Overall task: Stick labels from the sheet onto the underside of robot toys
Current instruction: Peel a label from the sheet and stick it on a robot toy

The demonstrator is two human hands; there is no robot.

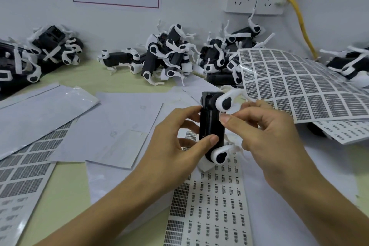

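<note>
A black robot toy with white legs stands on end in the middle of the view, its dark underside turned toward me. My left hand grips its body, thumb low on the front and fingers round the left side. My right hand pinches a small white label between thumb and forefinger, right at the toy's upper right edge. Below the toy lies a label sheet with rows of small printed labels.
Piles of black-and-white robot toys lie along the wall at the back and far left. A big curled label sheet rises at the right. Blank backing sheets and another label sheet cover the left of the green table.
</note>
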